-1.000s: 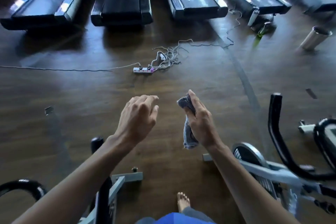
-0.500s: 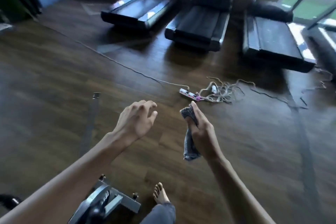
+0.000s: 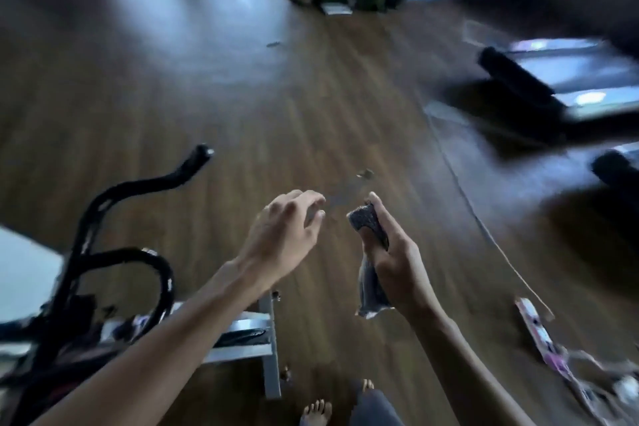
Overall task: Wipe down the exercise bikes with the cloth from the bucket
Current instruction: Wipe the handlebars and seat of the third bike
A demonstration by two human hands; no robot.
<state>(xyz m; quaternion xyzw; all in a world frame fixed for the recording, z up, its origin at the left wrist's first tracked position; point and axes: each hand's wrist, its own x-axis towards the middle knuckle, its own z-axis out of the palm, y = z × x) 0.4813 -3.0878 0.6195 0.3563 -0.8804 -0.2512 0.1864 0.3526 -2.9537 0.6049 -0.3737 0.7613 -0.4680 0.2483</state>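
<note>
Head view, blurred: right hand (image 3: 397, 263) grips the grey cloth (image 3: 368, 221) bunched above the floor. Left hand (image 3: 280, 239) is empty, fingers relaxed, just beside it. Exercise bike (image 3: 165, 282) stands near left, apparently untouched. Recommend spreading the cloth flat, then wiping from the top down.

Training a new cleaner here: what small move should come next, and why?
Probably swing the right hand left and down to the bike. It grips the cloth in mid-air, touching nothing; the left hand is free, and the bike stands at lower left.
</note>
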